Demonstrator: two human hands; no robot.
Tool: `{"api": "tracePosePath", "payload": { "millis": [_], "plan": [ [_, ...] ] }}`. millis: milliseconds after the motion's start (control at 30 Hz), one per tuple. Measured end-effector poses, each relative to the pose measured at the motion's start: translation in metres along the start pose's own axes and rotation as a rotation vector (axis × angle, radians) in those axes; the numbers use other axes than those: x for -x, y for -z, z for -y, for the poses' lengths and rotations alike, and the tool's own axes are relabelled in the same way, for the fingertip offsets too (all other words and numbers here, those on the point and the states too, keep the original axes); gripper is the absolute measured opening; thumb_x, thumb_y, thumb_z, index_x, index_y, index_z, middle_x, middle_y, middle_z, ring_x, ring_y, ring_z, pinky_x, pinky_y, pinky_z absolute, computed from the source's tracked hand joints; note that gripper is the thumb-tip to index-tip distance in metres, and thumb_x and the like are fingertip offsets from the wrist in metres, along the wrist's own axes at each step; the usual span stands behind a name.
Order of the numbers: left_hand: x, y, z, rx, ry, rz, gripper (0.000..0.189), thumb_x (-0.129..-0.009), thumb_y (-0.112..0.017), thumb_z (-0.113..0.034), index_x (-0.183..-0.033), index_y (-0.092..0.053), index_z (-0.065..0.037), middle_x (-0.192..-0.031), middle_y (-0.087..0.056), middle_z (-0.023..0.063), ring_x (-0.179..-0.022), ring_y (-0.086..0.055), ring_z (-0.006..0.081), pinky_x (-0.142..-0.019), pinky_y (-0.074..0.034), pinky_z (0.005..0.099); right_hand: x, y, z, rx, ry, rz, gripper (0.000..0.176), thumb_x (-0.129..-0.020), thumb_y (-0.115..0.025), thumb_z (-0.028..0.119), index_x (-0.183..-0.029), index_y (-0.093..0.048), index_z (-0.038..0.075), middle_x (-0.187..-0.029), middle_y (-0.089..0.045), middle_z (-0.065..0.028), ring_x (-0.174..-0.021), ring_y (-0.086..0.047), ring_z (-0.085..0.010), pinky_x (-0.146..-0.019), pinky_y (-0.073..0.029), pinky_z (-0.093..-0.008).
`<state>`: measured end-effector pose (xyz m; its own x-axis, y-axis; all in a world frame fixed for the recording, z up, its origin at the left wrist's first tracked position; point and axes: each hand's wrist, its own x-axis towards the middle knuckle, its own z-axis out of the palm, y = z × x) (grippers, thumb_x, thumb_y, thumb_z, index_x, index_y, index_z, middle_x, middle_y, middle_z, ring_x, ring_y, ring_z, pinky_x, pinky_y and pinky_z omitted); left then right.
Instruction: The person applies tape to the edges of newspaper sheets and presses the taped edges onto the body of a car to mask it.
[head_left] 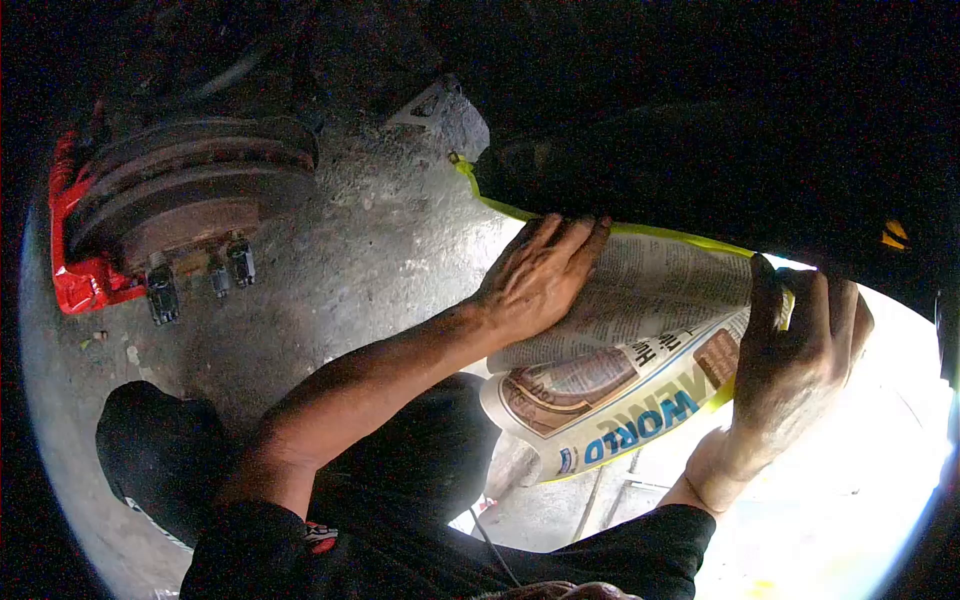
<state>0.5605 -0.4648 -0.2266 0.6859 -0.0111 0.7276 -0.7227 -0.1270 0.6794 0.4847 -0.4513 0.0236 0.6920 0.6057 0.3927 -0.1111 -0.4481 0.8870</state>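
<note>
A sheet of newspaper with a blue "WORLD" heading lies against the edge of a dark car body panel, bordered by yellow-green masking tape. My left hand presses flat on the paper's upper left part, fingers spread toward the tape line. My right hand grips the paper's right edge, thumb over it and fingers curled behind. The lower corner of the paper hangs loose.
At the upper left is a bare wheel hub with a rusty brake disc, wheel studs and a red caliper. Grey concrete floor lies beyond. My dark-trousered knee is at the lower left. Bright glare fills the lower right.
</note>
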Motion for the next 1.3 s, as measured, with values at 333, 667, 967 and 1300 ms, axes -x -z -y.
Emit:
{"api": "tracePosePath", "payload": {
  "millis": [333,667,967,1300],
  "plan": [
    [-0.003,0.005,-0.011,0.096,-0.076,-0.100,0.051,-0.089,-0.053,-0.007,-0.139,-0.053,0.006,-0.128,-0.054,0.0219,-0.111,-0.056,0.0385,-0.099,-0.049,0.0456,0.004,0.003,0.001,0.005,-0.002,-0.063,0.014,-0.083,-0.081,0.018,-0.089,-0.071,0.010,-0.095,-0.068,-0.0020,-0.094,-0.062,-0.0239,-0.087,-0.050,-0.0386],
    [-0.008,0.010,-0.029,0.170,-0.007,-0.063,0.046,-0.088,-0.052,-0.004,-0.133,-0.059,0.006,-0.128,-0.055,0.0234,-0.113,-0.056,0.0405,-0.097,-0.050,0.0468,0.005,0.005,0.001,0.011,-0.038,-0.072,0.014,-0.084,-0.081,0.020,-0.089,-0.071,0.012,-0.095,-0.067,-0.0017,-0.095,-0.061,-0.0251,-0.085,-0.050,-0.0397],
    [-0.009,-0.006,-0.027,0.078,-0.066,-0.168,0.054,-0.087,-0.053,-0.009,-0.139,-0.053,0.006,-0.130,-0.051,0.0214,-0.104,-0.055,0.0365,-0.090,-0.052,0.0446,0.006,0.004,0.003,0.034,-0.058,-0.072,0.015,-0.083,-0.082,0.022,-0.089,-0.072,0.012,-0.095,-0.067,-0.0003,-0.098,-0.060,-0.0247,-0.079,-0.054,-0.0398],
    [-0.015,-0.001,-0.040,0.049,-0.007,-0.123,0.057,-0.088,-0.053,-0.008,-0.144,-0.050,0.003,-0.135,-0.048,0.0212,-0.106,-0.054,0.0366,-0.089,-0.053,0.0460,0.008,0.004,0.002,-0.034,-0.032,-0.075,0.013,-0.083,-0.082,0.019,-0.087,-0.072,0.011,-0.093,-0.065,-0.0012,-0.094,-0.058,-0.0241,-0.082,-0.049,-0.0381]
  ]
}}
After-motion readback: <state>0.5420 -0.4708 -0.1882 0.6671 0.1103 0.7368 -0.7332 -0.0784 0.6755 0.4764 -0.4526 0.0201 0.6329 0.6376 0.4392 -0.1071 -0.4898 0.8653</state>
